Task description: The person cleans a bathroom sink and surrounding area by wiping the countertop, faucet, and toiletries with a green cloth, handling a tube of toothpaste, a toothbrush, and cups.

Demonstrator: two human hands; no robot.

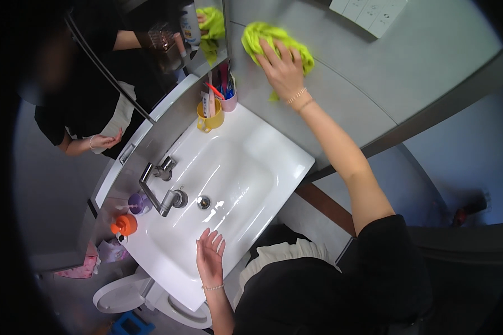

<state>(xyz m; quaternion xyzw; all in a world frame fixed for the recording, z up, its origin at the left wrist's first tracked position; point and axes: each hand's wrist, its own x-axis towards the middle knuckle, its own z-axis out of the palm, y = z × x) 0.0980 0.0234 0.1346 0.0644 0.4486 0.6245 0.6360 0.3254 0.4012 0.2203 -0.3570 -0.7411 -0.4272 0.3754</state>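
My right hand (285, 70) presses a crumpled lime-green cloth (257, 38) against the grey tiled wall, to the right of the mirror. Its fingers are spread over the cloth, and a small end hangs below the wrist. Over the near rim of the white sink (257, 139) hovers my left hand (210, 258), palm turned up, fingers loosely curled and apart, with nothing in it. The chrome faucet (165, 204) stands at the basin's left side, by the metal drain (204, 202).
At the sink's far corner stand a yellow mug (209, 120) and a pink cup (229, 103) of brushes and tubes. An orange-topped bottle (124, 224) and purple cup (140, 204) sit at left. A white panel (369, 15) is on the wall; a toilet (117, 293) lies below left.
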